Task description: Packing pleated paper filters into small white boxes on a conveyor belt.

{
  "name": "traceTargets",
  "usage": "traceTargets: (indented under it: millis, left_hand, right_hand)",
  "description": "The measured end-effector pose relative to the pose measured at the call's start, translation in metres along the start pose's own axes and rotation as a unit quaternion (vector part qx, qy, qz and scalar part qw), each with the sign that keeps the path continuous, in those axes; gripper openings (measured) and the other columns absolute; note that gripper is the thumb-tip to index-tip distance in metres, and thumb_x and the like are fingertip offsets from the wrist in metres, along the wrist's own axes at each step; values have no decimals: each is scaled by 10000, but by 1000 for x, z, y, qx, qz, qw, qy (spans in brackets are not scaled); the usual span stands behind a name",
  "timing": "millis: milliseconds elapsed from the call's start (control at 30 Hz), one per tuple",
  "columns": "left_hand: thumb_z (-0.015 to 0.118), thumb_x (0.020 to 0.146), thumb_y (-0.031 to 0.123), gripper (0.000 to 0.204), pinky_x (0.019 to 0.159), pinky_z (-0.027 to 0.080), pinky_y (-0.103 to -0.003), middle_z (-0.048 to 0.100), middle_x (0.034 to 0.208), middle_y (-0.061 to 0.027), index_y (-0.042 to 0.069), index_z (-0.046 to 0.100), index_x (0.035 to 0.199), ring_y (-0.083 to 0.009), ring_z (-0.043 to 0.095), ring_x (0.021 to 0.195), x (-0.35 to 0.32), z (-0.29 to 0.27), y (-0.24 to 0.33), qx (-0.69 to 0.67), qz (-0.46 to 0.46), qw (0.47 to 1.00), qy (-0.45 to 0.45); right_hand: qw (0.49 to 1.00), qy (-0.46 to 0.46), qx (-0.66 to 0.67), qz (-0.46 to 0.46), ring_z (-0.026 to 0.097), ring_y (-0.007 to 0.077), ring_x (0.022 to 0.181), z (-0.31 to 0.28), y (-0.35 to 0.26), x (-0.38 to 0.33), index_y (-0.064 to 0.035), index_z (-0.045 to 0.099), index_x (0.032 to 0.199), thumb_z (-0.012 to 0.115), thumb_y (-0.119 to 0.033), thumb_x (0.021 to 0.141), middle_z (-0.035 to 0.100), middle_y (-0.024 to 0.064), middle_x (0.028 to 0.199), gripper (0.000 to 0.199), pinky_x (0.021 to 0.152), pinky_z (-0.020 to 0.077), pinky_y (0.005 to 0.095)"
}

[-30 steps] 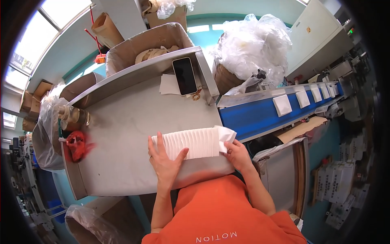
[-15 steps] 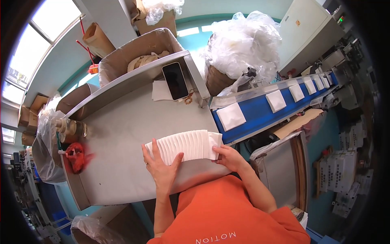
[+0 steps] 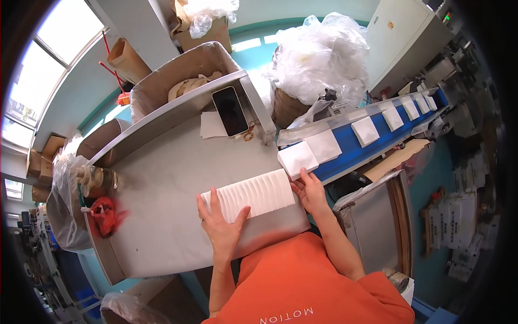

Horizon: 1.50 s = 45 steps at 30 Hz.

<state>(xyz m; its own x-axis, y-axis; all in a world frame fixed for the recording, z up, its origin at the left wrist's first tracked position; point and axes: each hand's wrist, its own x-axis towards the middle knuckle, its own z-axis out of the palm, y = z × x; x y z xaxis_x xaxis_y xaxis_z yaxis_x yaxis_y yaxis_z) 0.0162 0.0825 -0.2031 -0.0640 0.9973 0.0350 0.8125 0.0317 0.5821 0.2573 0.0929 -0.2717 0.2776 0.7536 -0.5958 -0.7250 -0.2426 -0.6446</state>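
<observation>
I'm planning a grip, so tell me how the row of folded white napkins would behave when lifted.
The row of folded napkins would likely bend or fan apart, being many separate folds. It is probably light, looking like thin paper.

Left hand [image 3: 222,229] lay spread against a row of folded white sheets [image 3: 253,194] on the grey table [image 3: 162,232]. Right hand [image 3: 311,195] had fingertips at the near edge of a white folded stack [image 3: 297,157], beside the blue conveyor belt [image 3: 349,154]. Phone [image 3: 231,112] lay near the table's far edge.
</observation>
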Motion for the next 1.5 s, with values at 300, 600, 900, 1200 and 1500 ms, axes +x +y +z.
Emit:
traceTargets:
  millis: [300, 600, 900, 1200, 1500]
  left_hand:
    - [785, 736, 482, 942, 1029, 316, -554, 153, 1513, -291, 112, 332, 1474, -461, 307, 1329, -4, 9, 9, 6, -3, 1000, -17]
    - [778, 747, 472, 916, 1036, 302, -548, 171, 1514, -271, 102, 350, 1467, -445, 297, 1343, 2, 9, 6, -6, -8, 1000, 0]
    - [756, 756, 459, 867, 1061, 303, -562, 215, 1513, -255, 135, 370, 1462, -454, 292, 1362, -3, 11, 22, 98, -21, 995, -22]
    - [663, 793, 607, 791, 1059, 326, -579, 372, 1433, -293, 112, 487, 1385, -475, 363, 1308, 8, 9, 13, 90, 82, 993, 8]
    - [790, 728, 412, 805, 1070, 296, -540, 176, 1542, -218, 87, 467, 1390, -434, 257, 1390, 5, 12, 33, 78, 35, 996, -26]
  right_hand:
    - [946, -107, -302, -45, 592, 116, 931, 19, 19, -25, 0, 592, 1211, 518, -385, 998, 665, 64, 1046, 447, 852, 470, 263]
    - [994, -33, -77, 67, 620, 165, 882, -7, 2, -19, 1, 552, 1199, 605, -205, 953, 638, 100, 1055, 326, 775, 500, 266]
    - [953, -152, -251, -74, 579, 123, 824, 21, 43, -10, 1, 628, 1097, 560, -345, 972, 636, 79, 942, 374, 731, 461, 252]
    - [997, -43, -60, 35, 633, 149, 890, -13, 16, -10, -1, 523, 1237, 625, -403, 931, 620, 97, 1077, 515, 774, 534, 274]
    - [975, -127, -180, -31, 566, 145, 824, 22, 44, -15, -60, 622, 1147, 552, -447, 954, 644, 36, 958, 438, 731, 478, 292]
